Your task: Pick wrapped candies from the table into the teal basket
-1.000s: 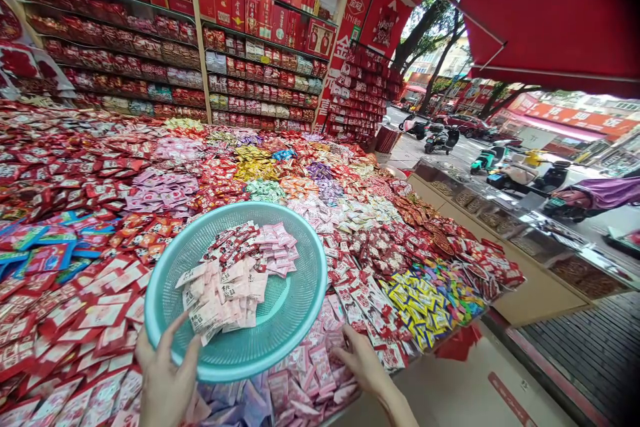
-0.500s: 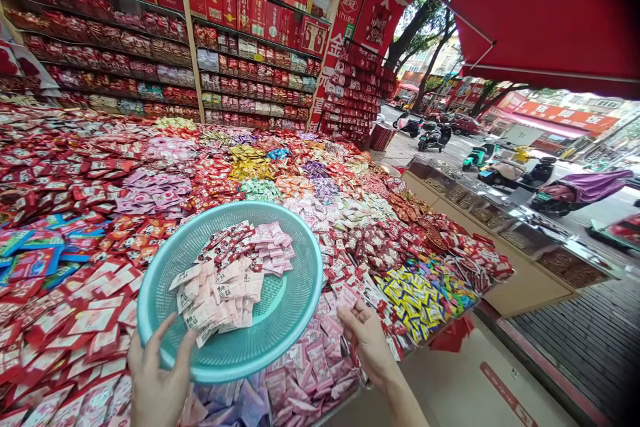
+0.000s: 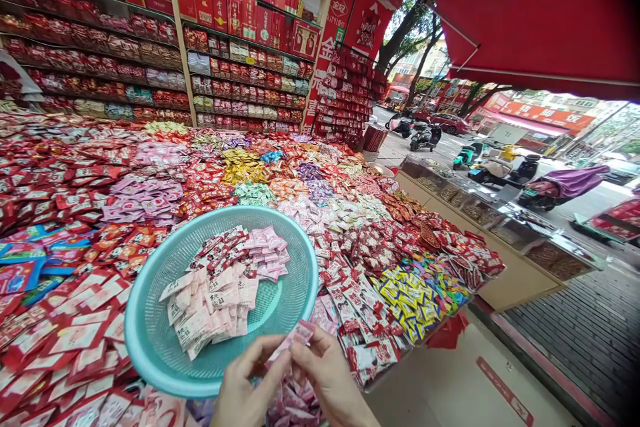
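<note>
Both my hands meet over the near rim of a teal plastic basket (image 3: pixel 150 353). My left hand (image 3: pixel 250 380) and my right hand (image 3: pixel 325 370) pinch one pink wrapped candy (image 3: pixel 295 340) between their fingertips. Inside the basket lie pale pink candy packets with black print (image 3: pixel 215 307), red-and-white packets (image 3: pixel 217 253) and lighter pink packets (image 3: pixel 267 250). A bare part of the mesh bottom shows at the basket's right side. More pink candies (image 3: pixel 295 403) lie beneath my hands, partly hidden by them.
Heaps of wrapped sweets surround the basket, with yellow packets (image 3: pixel 407 300) at the right and red ones (image 3: pixel 80 320) at the left. Shelves (image 3: pixel 177 47) of boxes and bags stand behind. A glass-topped counter (image 3: pixel 500 227) and parked scooters (image 3: pixel 525 173) are to the right.
My left hand has let go of the basket's rim and moved right to the candy. My right hand has brought the candy left and nearer, so both hands now hold it.
</note>
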Demonstrator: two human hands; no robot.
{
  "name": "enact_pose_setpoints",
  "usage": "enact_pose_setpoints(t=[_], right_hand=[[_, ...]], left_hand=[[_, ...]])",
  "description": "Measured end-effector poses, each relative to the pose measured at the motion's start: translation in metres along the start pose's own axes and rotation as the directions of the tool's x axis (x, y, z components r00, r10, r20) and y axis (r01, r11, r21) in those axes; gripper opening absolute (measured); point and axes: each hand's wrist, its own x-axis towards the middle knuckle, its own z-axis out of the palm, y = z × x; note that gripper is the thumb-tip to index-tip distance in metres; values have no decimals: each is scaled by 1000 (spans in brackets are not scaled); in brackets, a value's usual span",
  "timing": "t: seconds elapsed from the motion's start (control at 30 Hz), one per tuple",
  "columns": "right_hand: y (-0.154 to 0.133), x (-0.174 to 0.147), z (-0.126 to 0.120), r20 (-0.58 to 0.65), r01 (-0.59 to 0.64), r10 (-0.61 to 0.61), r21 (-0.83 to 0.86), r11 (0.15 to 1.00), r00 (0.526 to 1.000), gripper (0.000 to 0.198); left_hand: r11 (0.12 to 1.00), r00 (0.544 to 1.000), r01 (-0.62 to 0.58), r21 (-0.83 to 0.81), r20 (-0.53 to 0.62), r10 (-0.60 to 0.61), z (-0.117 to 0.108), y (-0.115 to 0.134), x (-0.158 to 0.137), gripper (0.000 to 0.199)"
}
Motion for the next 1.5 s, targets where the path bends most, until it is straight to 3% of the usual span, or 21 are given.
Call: enact_pose_setpoints(t=[0.27,0.5,0.87,1.03,1.13,1.3,1.5], right_hand=[[13,5,-2,-56,25,-24,19,999,998,40],[26,12,-12,-2,30,-30,28,999,1000,37],[14,17,-5,-47,23,-19,94,995,999,36],[13,16,-5,-73,37,-30,90,995,997,36],[15,17,-5,-79,50,-44,79,996,996,35],[19,19,-7,-97,10,1,114,993,995,35],[22,20,-10,-102,-10,19,91,996,995,40]], left_hand=[[998,999,26,-56,-22,-27,-1,-7,3,32],[989,1000,28,-147,-5,-29,0,-21,5,29],[986,999,-14,-167,-53,6,0,-24,9,21],[954,984,102,-281,-112,-138,5,-7,6,27],[953,985,125,-275,-82,-153,5,-4,4,28],[976,995,86,-198,-34,-94,-1,-22,8,26],[977,978,160,-139,156,-138,-13,-20,13,32]])
